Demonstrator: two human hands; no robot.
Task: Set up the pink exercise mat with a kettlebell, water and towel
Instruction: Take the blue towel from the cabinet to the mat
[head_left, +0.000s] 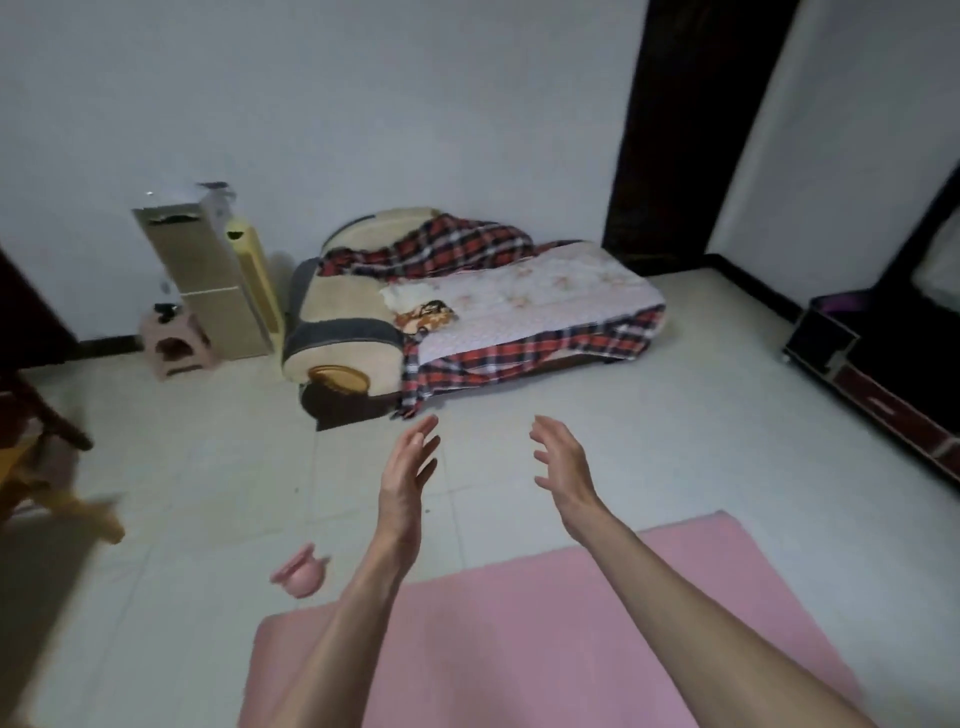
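Note:
The pink exercise mat (519, 623) lies flat on the pale tiled floor at the bottom of the view, under my forearms. A small pink kettlebell (300, 571) sits on the tiles just off the mat's far left corner. My left hand (408, 467) and my right hand (563, 462) are both held out in the air beyond the mat's far edge, fingers spread and relaxed, holding nothing. No water bottle or towel shows in this view.
A low sofa bed (467, 312) with a red plaid blanket stands against the far wall. Left of it are a tall beige appliance (208, 275) and a pink stool (179, 345). A dark cabinet (883, 374) lines the right side; wooden furniture (47, 467) sits at left.

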